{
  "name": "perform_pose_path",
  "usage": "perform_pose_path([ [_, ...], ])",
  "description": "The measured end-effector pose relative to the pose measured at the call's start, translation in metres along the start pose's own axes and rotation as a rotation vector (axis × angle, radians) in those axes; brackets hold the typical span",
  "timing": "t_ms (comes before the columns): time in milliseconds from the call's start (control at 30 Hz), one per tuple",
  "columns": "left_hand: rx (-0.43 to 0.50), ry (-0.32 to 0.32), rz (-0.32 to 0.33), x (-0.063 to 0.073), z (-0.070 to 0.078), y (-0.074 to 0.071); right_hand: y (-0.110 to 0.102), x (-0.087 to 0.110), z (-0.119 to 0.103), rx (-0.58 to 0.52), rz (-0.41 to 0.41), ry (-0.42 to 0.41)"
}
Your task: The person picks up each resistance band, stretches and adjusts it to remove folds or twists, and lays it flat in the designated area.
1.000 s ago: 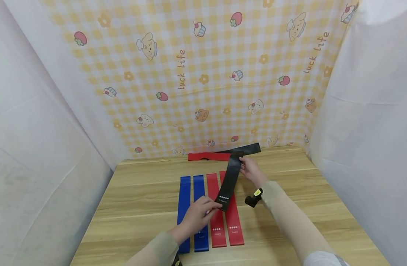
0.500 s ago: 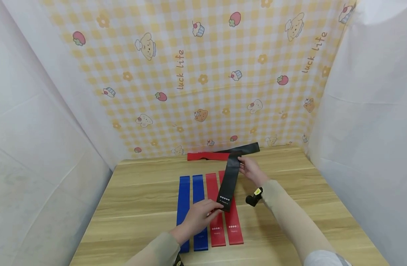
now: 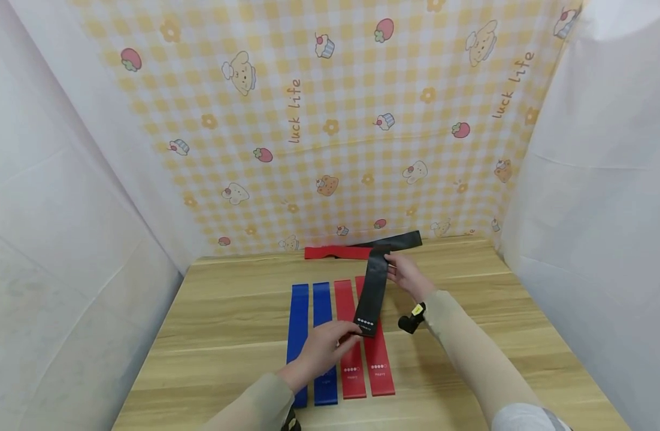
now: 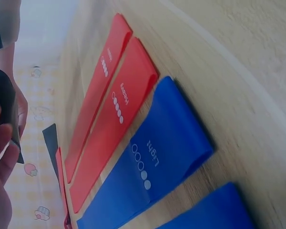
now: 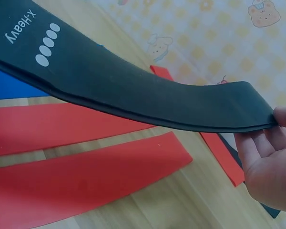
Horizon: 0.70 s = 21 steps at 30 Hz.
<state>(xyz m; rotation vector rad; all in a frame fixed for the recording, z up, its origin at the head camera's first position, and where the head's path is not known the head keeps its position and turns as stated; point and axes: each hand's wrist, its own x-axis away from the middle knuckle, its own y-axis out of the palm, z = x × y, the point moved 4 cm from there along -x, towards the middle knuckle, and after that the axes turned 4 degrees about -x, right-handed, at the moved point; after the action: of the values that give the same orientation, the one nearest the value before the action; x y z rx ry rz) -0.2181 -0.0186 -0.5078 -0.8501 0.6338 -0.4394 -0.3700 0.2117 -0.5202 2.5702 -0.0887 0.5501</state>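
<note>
Between both hands a black resistance band (image 3: 373,287) is held lengthwise above the table, its "X-Heavy" print facing up in the right wrist view. My left hand (image 3: 323,348) pinches its near end, while my right hand (image 3: 408,276) pinches the far end between thumb and fingers. Beneath it lie two red "Heavy" bands (image 3: 354,377), partly covered by the black one. To their left, two blue bands (image 3: 323,299) lie side by side; the left forearm and hand hide part of them. One blue band (image 4: 157,152) reads "Light" in the left wrist view.
At the table's back edge a red band (image 3: 330,252) lies crosswise, with another black band (image 3: 408,240) beside it. A patterned cloth (image 3: 330,120) hangs behind the wooden table (image 3: 227,335), and white sheets (image 3: 599,197) hang at both sides.
The black band's near end has moved slightly right and away from me with the left hand. The right hand has stayed nearly still, and the bands on the table have not moved.
</note>
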Motion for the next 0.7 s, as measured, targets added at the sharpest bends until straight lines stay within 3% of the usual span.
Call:
perform_pose_path([
  [400, 0.524, -0.367, -0.07, -0.001, -0.017, 0.016, -0.003, -0.001, 0.0, 0.039, -0.009, -0.009],
  [700, 0.701, -0.417, -0.087, -0.003, -0.016, 0.028, -0.006, -0.004, 0.0, 0.067, -0.015, -0.007],
])
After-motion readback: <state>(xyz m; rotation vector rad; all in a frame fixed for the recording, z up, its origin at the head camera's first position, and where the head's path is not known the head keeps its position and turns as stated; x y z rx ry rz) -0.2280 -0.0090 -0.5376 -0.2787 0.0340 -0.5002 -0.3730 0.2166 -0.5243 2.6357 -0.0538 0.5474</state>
